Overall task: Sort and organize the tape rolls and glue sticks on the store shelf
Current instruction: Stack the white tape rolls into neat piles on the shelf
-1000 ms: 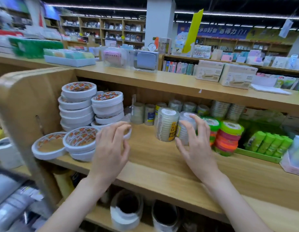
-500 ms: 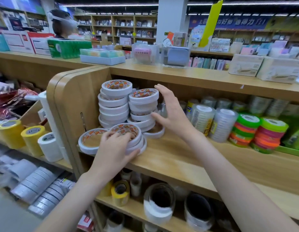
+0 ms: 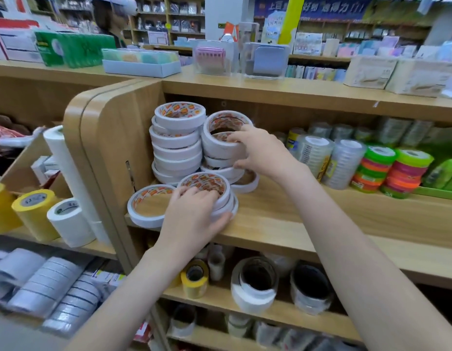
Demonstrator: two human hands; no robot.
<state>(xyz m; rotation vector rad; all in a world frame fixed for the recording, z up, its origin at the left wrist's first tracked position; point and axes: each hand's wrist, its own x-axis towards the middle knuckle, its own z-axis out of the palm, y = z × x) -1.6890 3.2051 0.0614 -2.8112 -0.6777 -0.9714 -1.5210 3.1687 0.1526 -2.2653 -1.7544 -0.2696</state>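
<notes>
White double-sided tape rolls with orange-printed cores fill the left end of the wooden shelf (image 3: 283,224). My left hand (image 3: 192,216) grips a short front stack of rolls (image 3: 207,184) from above, fingers inside the top core, thumb against its side. A single roll (image 3: 147,207) lies flat to the left of that stack. Behind stand a tall stack (image 3: 177,140) and a shorter, uneven stack (image 3: 223,140). My right hand (image 3: 260,150) holds that shorter stack, fingers hooked over a tilted upper roll and thumb lower on its side. Green glue sticks (image 3: 445,173) lie at the far right.
Clear tape packs (image 3: 316,158) and neon tape stacks (image 3: 394,171) stand right of my right hand. Yellow and white wide rolls (image 3: 50,216) sit on the neighbouring left shelf. Large tape rolls (image 3: 255,282) occupy the shelf below. Boxes and a person are beyond the top shelf.
The view swung left. My right hand left the clear tape packs and took hold of the shorter white stack, tilting its upper roll. My left hand settled onto the front stack.
</notes>
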